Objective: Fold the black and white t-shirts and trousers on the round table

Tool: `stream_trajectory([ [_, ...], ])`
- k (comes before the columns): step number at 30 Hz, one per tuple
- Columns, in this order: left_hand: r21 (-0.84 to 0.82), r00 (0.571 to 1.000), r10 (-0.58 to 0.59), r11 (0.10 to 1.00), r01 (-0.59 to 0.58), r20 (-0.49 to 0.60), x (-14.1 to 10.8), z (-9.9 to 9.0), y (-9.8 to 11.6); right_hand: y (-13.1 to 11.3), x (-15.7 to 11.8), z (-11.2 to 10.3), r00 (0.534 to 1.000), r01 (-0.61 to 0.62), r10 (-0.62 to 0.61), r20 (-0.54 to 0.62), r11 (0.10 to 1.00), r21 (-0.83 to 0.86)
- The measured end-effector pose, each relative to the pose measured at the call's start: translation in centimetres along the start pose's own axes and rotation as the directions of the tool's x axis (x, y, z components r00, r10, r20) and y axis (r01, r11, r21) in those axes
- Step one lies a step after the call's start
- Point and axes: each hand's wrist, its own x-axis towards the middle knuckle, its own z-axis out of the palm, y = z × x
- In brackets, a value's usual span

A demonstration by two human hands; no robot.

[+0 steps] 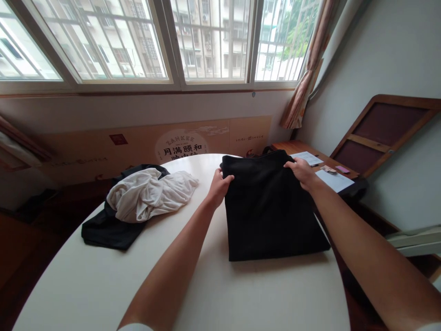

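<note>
A black folded cloth [268, 211] is held over the right part of a round white table [206, 294]. My left hand [219, 186] grips its upper left corner, the thumb lying on the front of the fabric. At the upper right edge, my right hand [301, 172] pinches the same cloth between thumb and fingers. The lower edge of the cloth hangs at or just above the tabletop; contact is unclear. To the left, a crumpled off-white cloth [148, 193] lies on top of another black cloth [110, 232].
Behind the table, a printed cardboard panel [138, 145] leans below the barred windows. At the right, a wooden desk [292, 147] bears papers [334, 180] and a small pink item [342, 169]. A wood-framed panel [386, 133] rises beside it, near a gathered curtain [305, 94].
</note>
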Motion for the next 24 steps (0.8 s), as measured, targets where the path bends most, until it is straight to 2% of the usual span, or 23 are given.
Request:
stream_trajectory([
  [2, 0.041, 0.999, -0.040, 0.998, 0.042, -0.033, 1.1, 0.7, 0.6, 0.0, 0.7, -0.2, 1.000, -0.008, 0.008, -0.018, 1.000, -0.002],
  [5, 0.183, 0.982, -0.180, 0.965, 0.189, -0.064, 1.8, 1.2, 0.7, 0.9, 1.4, 0.4, 0.999, -0.041, 0.039, -0.033, 0.998, -0.048],
  [7, 0.273, 0.965, -0.250, 0.926, 0.261, -0.076, 1.1, 1.0, 0.6, 2.0, 1.6, 1.2, 0.998, -0.061, 0.058, -0.036, 0.994, -0.088],
  [10, 0.386, 0.946, -0.309, 0.864, 0.322, -0.098, -1.9, 0.6, 0.4, 3.3, 1.7, 2.0, 0.998, -0.053, 0.048, -0.045, 0.991, -0.126],
  [14, 0.521, 0.959, -0.282, 0.814, 0.257, -0.033, -7.5, 0.4, 0.2, 3.6, 2.1, 2.1, 0.996, 0.007, -0.022, -0.089, 0.987, -0.163],
  [17, 0.496, 0.971, -0.236, 0.848, 0.187, 0.038, -10.8, 0.6, -0.2, 3.2, 2.4, 2.3, 0.994, 0.044, -0.065, -0.090, 0.974, -0.222],
  [20, 0.441, 0.968, -0.236, 0.880, 0.176, 0.085, -12.4, 0.8, -0.7, 3.1, 2.4, 2.5, 0.993, 0.043, -0.077, -0.093, 0.946, -0.322],
  [24, 0.445, 0.970, -0.224, 0.881, 0.159, 0.097, -13.2, 0.8, -0.9, 2.7, 1.4, 2.6, 0.993, -0.035, -0.025, -0.116, 0.875, -0.483],
])
